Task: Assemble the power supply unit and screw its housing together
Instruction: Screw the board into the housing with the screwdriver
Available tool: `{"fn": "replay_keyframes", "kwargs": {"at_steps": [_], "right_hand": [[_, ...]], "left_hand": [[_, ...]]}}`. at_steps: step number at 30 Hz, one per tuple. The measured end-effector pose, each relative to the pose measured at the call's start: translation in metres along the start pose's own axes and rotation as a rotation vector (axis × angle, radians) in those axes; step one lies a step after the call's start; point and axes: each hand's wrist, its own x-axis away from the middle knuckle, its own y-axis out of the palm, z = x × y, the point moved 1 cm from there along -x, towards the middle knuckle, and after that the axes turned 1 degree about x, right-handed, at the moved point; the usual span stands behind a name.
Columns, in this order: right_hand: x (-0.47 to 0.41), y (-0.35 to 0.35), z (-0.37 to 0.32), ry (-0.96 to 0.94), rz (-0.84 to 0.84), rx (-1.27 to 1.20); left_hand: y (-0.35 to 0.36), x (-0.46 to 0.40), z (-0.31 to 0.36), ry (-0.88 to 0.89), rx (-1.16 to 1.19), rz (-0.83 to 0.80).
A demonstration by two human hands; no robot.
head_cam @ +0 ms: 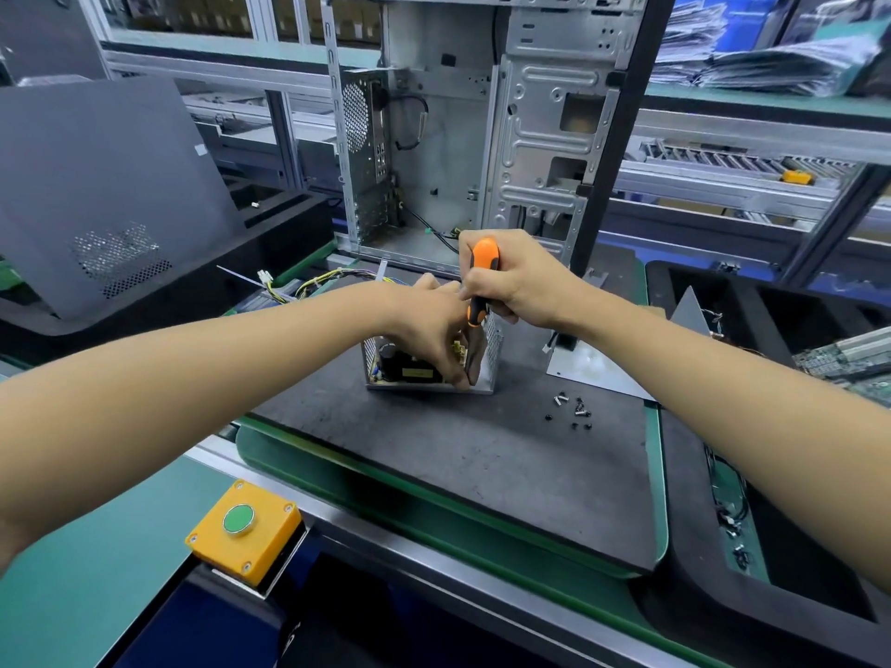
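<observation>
The power supply unit point(429, 364) sits open-topped on the dark mat point(463, 455), near the mat's far edge, its perforated metal walls rising around a circuit board with a dark capacitor and a yellow-labelled component showing inside. A bundle of yellow and black wires point(313, 282) trails from its far left side across the green belt. The left hand point(434, 330) reaches down into the housing, fingers curled and pressed against the inner parts near the right wall; whether they pinch anything there cannot be told. The right hand point(516, 282) is wrapped firmly around the orange and black screwdriver point(482, 277), held roughly upright with its handle top poking out above the fist and its shaft pointing down into the housing, the tip hidden behind the left hand. To the right of the unit a flat metal cover plate point(593, 368) lies on the mat, and just in front of that plate a small scatter of loose screws point(573, 409) rests on the mat. Behind the work area stands an open computer case point(463, 127), upright with its side removed. At the near left edge a yellow box with a green button point(239, 519) is mounted on the bench rail.
</observation>
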Motion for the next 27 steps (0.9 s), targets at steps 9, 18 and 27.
{"fn": "replay_keyframes", "kwargs": {"at_steps": [9, 18, 27], "right_hand": [[0.002, 0.000, -0.002, 0.007, -0.003, 0.031], [0.000, -0.001, -0.003, 0.002, -0.022, 0.039], [0.000, -0.001, -0.002, 0.025, -0.049, 0.014]], "left_hand": [[-0.006, -0.008, 0.002, 0.042, -0.080, -0.092], [-0.013, -0.012, 0.007, -0.017, -0.086, -0.214], [-0.007, -0.018, -0.001, -0.044, -0.119, -0.196]]}}
